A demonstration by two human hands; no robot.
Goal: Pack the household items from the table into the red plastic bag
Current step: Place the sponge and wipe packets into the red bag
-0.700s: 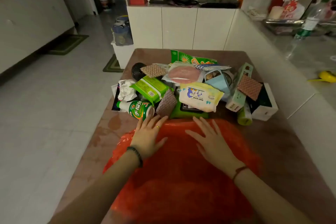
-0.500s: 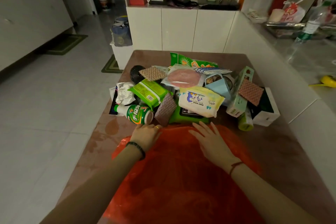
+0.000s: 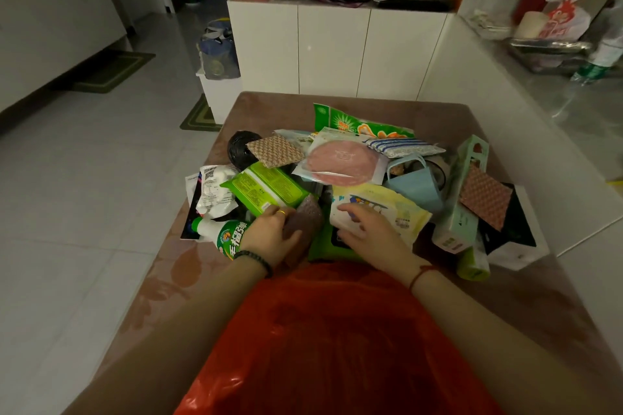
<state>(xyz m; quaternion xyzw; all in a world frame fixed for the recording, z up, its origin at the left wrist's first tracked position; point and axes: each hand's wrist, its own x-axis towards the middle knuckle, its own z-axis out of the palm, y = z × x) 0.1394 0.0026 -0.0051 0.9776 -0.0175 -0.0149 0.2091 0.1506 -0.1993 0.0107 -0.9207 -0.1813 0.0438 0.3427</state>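
Just beyond the crumpled red plastic bag's [image 3: 337, 330] far edge, the left hand [image 3: 273, 239] curled round a brown rectangular scouring pad [image 3: 306, 217], long axis pointing away from the bag; the right hand [image 3: 371, 236] rested on a pale-yellow wipes packet [image 3: 397, 212] alongside, grip unclear

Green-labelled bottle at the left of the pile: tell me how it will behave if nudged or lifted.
The bottle lies on its side and looks round, so a nudge would probably roll it. Its moulded plastic should stay stiff in a grip.
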